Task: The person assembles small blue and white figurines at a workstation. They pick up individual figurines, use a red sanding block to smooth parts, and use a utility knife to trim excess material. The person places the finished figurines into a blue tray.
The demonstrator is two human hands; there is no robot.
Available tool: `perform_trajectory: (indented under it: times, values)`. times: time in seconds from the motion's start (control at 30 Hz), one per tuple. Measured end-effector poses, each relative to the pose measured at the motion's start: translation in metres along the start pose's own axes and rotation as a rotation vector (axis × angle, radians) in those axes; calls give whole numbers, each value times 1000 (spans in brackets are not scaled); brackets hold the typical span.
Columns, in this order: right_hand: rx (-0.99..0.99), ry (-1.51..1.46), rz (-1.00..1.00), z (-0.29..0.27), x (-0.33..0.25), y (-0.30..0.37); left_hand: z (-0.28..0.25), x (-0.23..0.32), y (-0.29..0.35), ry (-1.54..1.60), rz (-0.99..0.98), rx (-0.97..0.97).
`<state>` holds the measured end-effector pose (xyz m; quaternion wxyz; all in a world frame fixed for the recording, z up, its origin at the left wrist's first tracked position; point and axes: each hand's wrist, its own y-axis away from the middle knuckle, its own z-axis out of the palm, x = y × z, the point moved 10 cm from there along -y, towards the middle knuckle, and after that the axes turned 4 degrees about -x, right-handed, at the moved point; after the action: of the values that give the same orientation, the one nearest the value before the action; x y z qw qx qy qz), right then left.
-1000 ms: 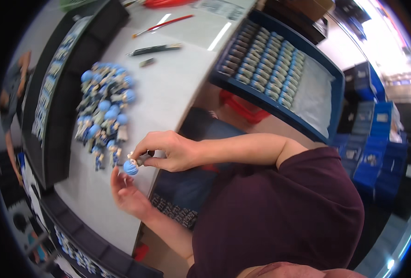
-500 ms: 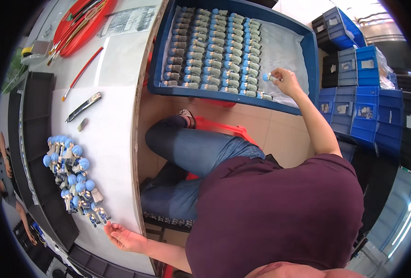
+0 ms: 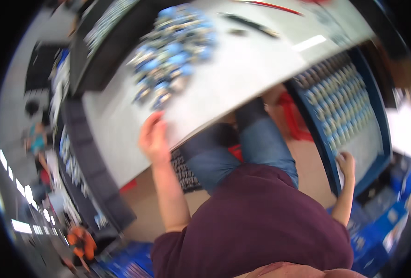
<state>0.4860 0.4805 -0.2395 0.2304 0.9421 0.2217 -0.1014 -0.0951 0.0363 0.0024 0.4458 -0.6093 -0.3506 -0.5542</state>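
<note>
The picture is smeared by motion. My left hand (image 3: 154, 141) is over the white table (image 3: 242, 78), fingers loosely stretched toward the near end of a cluster of small blue-haired figurines (image 3: 175, 53). No figurine shows between those fingers, and whether a fingertip touches one I cannot tell. On the right, my right hand (image 3: 347, 164) is at the near part of a blue tray (image 3: 323, 132). Its fingers are bent and blurred, and what they hold, if anything, is hidden. Rows of similar figurines (image 3: 340, 99) lie in this tray.
A dark knife-like tool (image 3: 251, 24), a small grey block (image 3: 237, 32) and a red brush (image 3: 272, 6) lie on the table's far side. Black trays (image 3: 101, 60) border its left. Blue crates (image 3: 372, 231) stand at lower right; a person in orange (image 3: 81, 242) is at lower left.
My view has swung left, so table and tray appear turned. My right hand has moved to the tray's near side; the figurine it held no longer shows. My left hand remains beside the cluster.
</note>
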Motion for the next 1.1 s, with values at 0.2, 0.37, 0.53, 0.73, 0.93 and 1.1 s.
perform_trajectory:
  times: [0.2, 0.37, 0.53, 0.73, 0.93, 1.1]
  values:
    - [266, -238, -253, -107, -189, 3, 9, 9, 3, -244, 49, 3]
    - [357, -302, -108, -152, -159, 13, 4, 10, 6, -276, 37, -17]
    - [153, -316, 243, -80, -31, 44, 21, 16, -1, -339, 67, -45]
    - [-40, -425, 363, -20, -17, 54, 44, 38, -2, -465, 110, -68]
    - [-80, -457, 404, -10, -9, 46, 103, 59, 6, -553, 213, -146]
    - [-47, -416, 392, -15, -10, 43, 194, 41, 40, -564, 181, -420]
